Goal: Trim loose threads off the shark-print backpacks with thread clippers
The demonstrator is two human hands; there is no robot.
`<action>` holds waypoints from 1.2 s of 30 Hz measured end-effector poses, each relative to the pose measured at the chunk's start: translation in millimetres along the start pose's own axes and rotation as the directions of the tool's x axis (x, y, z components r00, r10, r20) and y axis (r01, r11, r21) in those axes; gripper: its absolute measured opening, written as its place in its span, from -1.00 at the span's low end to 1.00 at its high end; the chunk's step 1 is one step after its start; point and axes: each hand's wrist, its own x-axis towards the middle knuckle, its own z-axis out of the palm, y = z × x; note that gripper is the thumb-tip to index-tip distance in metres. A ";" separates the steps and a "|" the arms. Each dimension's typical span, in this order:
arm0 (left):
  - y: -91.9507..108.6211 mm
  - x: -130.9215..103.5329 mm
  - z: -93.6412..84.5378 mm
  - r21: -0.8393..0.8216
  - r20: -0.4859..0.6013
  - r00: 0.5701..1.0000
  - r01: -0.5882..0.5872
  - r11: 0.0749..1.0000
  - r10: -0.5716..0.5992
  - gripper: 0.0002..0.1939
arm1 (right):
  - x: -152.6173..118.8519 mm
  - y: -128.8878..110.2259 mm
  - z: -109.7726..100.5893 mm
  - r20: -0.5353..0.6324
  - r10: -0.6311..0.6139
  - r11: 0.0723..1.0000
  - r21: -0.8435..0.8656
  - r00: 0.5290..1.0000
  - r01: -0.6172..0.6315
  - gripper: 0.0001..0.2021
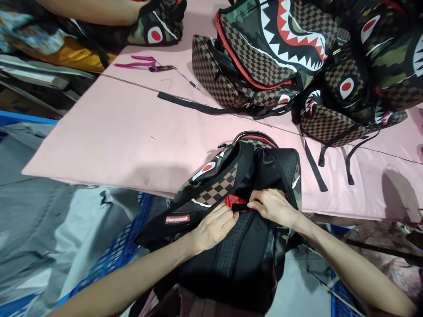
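Note:
A black backpack [228, 255] with checked and camouflage panels leans against the table edge, its padded back side facing me. Between its shoulder straps, a slit shows red lining [234, 201]. A short black fabric strip [240, 207] runs across that slit. My left hand [214, 225] is closed, pinching the strip's left end, with the fingers curled against the back panel. On the other side, my right hand [272, 206] pinches the strip's right end between thumb and fingers. A checked shoulder strap [216, 187] with a red label lies left of my hands.
Several finished-looking shark-print backpacks [274, 48] are piled on the pink-covered table [109, 132], straps trailing. Purple-handled pliers [142, 65] lie near another person's arm [95, 11] at upper left. Blue crates [122, 246] stand below the table edge.

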 end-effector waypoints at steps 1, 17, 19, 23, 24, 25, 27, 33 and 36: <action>-0.6 -0.5 0.1 0.000 0.001 1.000 0.000 1.000 0.000 -0.85 | 1.5 -1.2 1.0 -0.001 -0.003 1.000 -0.011 1.000 0.003 -0.78; -6.8 7.9 -6.8 0.020 0.018 1.000 0.002 1.000 -0.002 -0.86 | 11.3 -1.9 13.7 -0.125 0.094 0.976 0.209 0.988 -0.066 -0.85; -6.2 8.8 -7.6 0.025 0.031 1.000 0.003 1.000 -0.004 -0.86 | 11.0 -1.5 15.5 -0.117 0.076 0.987 0.147 0.990 -0.058 -0.87; -5.6 9.3 -6.0 0.052 0.038 0.999 0.023 0.998 -0.025 -0.86 | 14.2 -3.9 20.6 -0.140 0.073 0.980 0.192 0.987 -0.045 -0.87; -5.5 9.3 -5.7 0.058 0.042 0.999 0.026 0.998 -0.028 -0.87 | 15.3 -4.5 21.7 -0.152 0.072 0.974 0.223 0.986 -0.037 -0.87; -5.2 9.2 -5.7 0.064 0.046 0.999 0.026 0.998 -0.029 -0.87 | 16.3 -4.8 22.6 -0.168 0.068 0.966 0.256 0.983 -0.023 -0.87; -4.6 9.2 -6.7 0.075 0.053 0.998 0.035 0.997 -0.039 -0.88 | 17.7 -4.5 23.9 -0.210 0.075 0.943 0.334 0.975 0.000 -0.86; -6.2 31.9 -19.5 0.242 0.284 0.909 0.241 0.940 -0.307 -0.79 | 16.7 3.4 24.7 -0.307 0.186 0.824 0.566 0.933 0.022 -0.81; -14.2 62.4 -25.8 0.352 0.537 0.688 0.343 0.871 -0.488 -0.75 | 15.5 6.1 24.4 -0.320 0.220 0.812 0.584 0.922 0.008 -0.82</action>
